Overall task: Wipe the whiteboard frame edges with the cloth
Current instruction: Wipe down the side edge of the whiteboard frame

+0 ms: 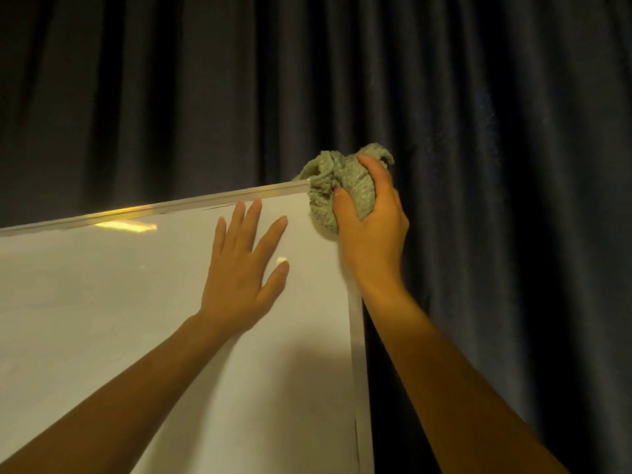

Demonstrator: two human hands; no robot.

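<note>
A whiteboard (102,302) with a thin metal frame (205,201) fills the lower left of the head view. My right hand (372,230) grips a bunched green cloth (337,186) pressed over the board's top right corner, hiding that corner. My left hand (242,271) lies flat on the board face just left of the cloth, fingers spread, holding nothing. The frame's right edge (360,371) runs down beside my right forearm.
A dark pleated curtain (478,131) hangs behind and to the right of the board. A yellow light reflection (126,225) shows on the board near its top edge.
</note>
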